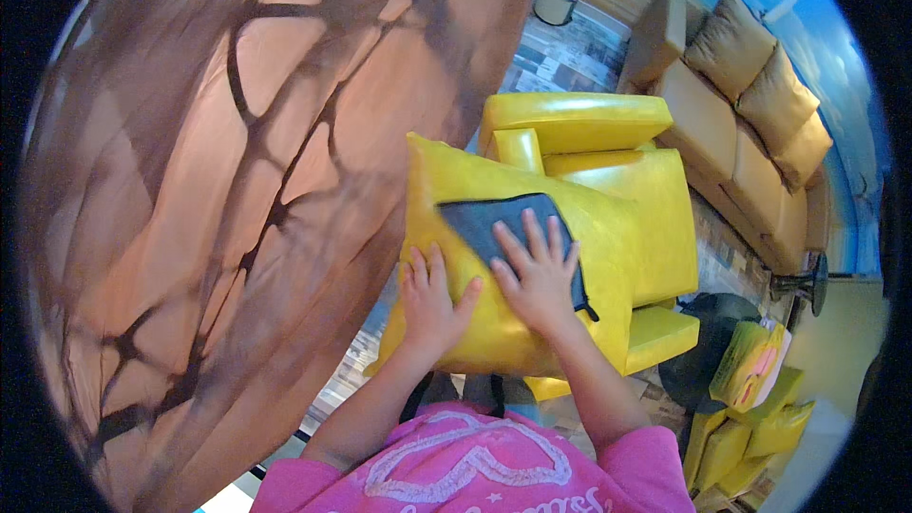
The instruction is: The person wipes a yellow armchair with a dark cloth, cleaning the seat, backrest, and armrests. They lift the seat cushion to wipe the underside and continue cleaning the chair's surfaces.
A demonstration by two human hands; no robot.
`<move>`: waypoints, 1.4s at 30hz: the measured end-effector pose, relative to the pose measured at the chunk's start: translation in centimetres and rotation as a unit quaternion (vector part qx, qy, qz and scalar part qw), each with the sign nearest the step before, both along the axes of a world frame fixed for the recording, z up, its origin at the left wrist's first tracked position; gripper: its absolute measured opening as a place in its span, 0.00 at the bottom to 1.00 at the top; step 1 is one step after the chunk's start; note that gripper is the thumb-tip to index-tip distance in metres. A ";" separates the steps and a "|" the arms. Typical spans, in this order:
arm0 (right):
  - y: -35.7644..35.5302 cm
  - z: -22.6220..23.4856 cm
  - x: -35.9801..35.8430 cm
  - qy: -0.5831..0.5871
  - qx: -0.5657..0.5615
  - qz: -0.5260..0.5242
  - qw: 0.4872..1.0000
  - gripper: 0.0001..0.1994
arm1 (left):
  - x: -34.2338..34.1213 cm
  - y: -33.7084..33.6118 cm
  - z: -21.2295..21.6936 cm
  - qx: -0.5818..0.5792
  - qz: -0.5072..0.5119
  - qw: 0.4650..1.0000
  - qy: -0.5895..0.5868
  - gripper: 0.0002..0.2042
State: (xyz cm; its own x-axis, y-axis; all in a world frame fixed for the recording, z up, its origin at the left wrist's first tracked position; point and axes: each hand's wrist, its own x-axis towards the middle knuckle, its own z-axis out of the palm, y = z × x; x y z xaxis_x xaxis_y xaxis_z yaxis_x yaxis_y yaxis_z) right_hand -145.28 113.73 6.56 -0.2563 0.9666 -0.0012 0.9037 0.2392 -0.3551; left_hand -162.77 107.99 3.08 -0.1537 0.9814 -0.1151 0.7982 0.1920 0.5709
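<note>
My left hand [435,309]: open, palm down on a yellow cushion [496,325], view centre.
My right hand [540,275]: open, fingers spread across a dark grey zip pouch [480,225], flat upon the cushion.
Yellow armchair [663,218]: one o'clock.
Tan sofa [698,119]: two o'clock, farther out.
Brown dark-patterned cloth [195,190]: ten o'clock.

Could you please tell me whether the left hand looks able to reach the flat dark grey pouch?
Probably yes: the left hand rests on the yellow cushion just beside the dark grey pouch, with only bare cushion between, though the right hand covers part of it.
</note>
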 end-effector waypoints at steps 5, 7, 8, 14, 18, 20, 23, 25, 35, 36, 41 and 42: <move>-0.5 -1.7 3.4 -0.003 0.009 -0.167 0.986 0.26 | 0.6 0.0 -0.7 0.004 0.032 0.999 -0.011 0.43; -2.3 -0.9 1.9 -0.003 0.018 -0.176 0.984 0.26 | 1.0 0.0 -0.4 0.051 0.001 0.998 0.035 0.41; -3.5 -0.5 0.9 0.006 0.027 -0.156 0.987 0.27 | 1.1 -0.1 -0.3 0.072 -0.014 0.995 0.060 0.40; -10.2 0.1 -1.5 0.035 0.044 -0.070 0.996 0.29 | 0.1 -0.1 -0.4 0.051 -0.056 0.990 0.120 0.35; -10.7 -1.1 2.2 0.008 0.047 -0.194 0.980 0.30 | -0.1 0.3 -0.4 0.059 -0.087 0.990 0.092 0.39; -10.3 -1.4 2.7 0.004 0.065 -0.226 0.972 0.30 | 0.7 0.5 -1.0 0.064 -0.067 0.991 0.093 0.41; -10.3 -1.5 1.6 0.004 0.044 -0.277 0.960 0.29 | 2.9 1.1 -1.3 0.065 -0.055 0.987 0.137 0.43; -11.4 -1.8 0.4 0.021 0.028 -0.277 0.960 0.29 | 3.8 1.3 0.3 0.050 -0.086 0.977 0.187 0.41; -14.5 -5.1 6.6 0.055 0.023 -0.467 0.882 0.30 | 5.7 3.6 1.7 0.078 -0.279 0.939 0.186 0.39; -14.5 -5.4 6.6 0.060 0.026 -0.477 0.877 0.30 | 6.4 3.7 1.8 0.059 -0.273 0.937 0.208 0.40; -14.7 -3.6 2.3 0.084 0.010 -0.414 0.906 0.30 | 10.0 4.4 -0.7 0.022 -0.192 0.945 0.266 0.44; -15.4 -4.0 2.3 0.088 0.015 -0.400 0.912 0.30 | 10.1 4.3 -0.9 0.052 -0.196 0.947 0.249 0.44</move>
